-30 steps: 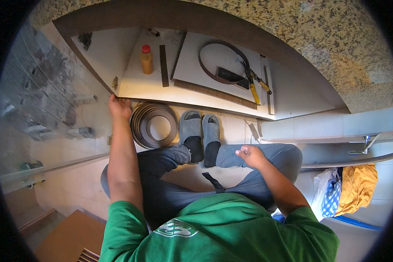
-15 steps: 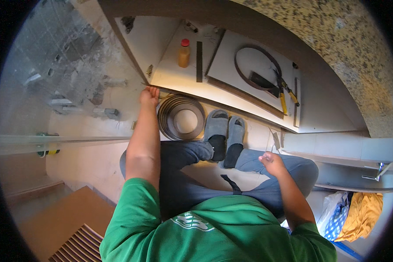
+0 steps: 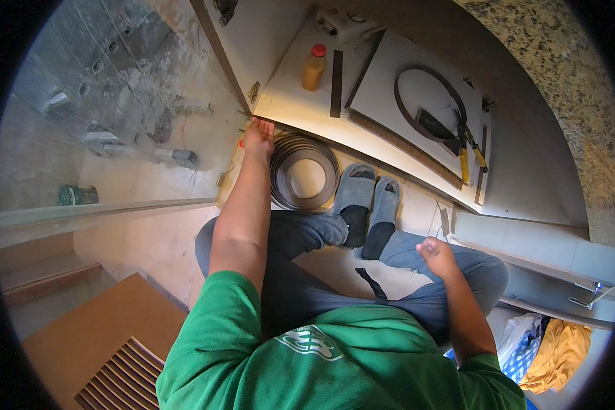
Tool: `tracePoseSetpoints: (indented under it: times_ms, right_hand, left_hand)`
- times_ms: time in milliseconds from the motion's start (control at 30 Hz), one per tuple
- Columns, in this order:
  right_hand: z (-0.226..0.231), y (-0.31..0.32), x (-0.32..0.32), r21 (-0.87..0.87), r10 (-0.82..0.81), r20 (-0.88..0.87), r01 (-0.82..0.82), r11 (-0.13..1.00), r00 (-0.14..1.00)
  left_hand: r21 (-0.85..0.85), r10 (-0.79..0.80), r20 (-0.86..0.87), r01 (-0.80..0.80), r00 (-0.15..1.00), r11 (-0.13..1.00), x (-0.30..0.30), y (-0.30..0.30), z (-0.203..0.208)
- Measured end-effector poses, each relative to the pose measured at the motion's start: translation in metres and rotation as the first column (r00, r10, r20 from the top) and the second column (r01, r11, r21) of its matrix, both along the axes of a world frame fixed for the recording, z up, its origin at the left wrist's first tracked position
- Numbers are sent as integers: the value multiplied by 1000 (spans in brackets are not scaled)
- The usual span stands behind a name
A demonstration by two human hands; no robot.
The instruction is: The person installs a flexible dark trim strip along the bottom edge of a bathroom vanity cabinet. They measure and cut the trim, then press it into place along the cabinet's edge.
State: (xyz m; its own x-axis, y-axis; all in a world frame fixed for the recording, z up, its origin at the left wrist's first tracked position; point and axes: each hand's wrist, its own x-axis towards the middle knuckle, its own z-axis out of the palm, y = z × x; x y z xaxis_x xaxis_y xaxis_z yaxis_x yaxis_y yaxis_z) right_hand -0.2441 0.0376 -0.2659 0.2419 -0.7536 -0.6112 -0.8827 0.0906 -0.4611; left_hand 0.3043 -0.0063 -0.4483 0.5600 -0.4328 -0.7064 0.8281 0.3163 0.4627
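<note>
My left hand [image 3: 258,137] reaches forward with its fingers closed at the cabinet's lower front edge, where a thin dark edging strip [image 3: 251,114] runs. Part of its grip is hidden. Just right of it a coil of dark banding [image 3: 278,179] lies on the floor. My right hand [image 3: 436,256] rests over my right thigh with curled fingers, and nothing shows in it. Inside the cabinet, a bottle with a red cap [image 3: 313,68] stands beside a short dark strip [image 3: 337,83]. Yellow-handled cutters [image 3: 473,158] lie by a dark strip loop [image 3: 398,96] on a white panel [image 3: 379,72].
The open cabinet floor [image 3: 280,92] lies ahead, under a speckled stone counter [image 3: 588,130]. A glass pane [image 3: 137,205] is at left, a brown board [image 3: 89,321] at lower left. My grey slippers [image 3: 355,186] are by the coil. Yellow cloth [image 3: 560,355] lies at lower right.
The whole view has shifted, so the cabinet and floor appear farther right. My left hand stays at the cabinet edge and my right hand stays over my thigh.
</note>
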Motion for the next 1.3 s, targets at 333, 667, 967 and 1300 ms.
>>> tracePoseSetpoints:
  times_ms: [333,667,967,1300]
  right_hand:
    - [11,4,7,-53,48,-46,-51,997,998]
    - [17,3,15,-8,63,-95,-64,998,993]
    - [17,10,9,-62,78,-35,-80,995,996]
    - [11,10,1,-67,81,-38,-83,994,996]
  left_hand:
    - [-42,39,-41,-41,998,998,5,-7,-5]
    - [77,-15,110,6,994,997,-6,-15,5]
    - [28,50,1,-50,999,998,1,-8,5]
    - [-41,107,-84,-111,991,993,-1,-7,-7]
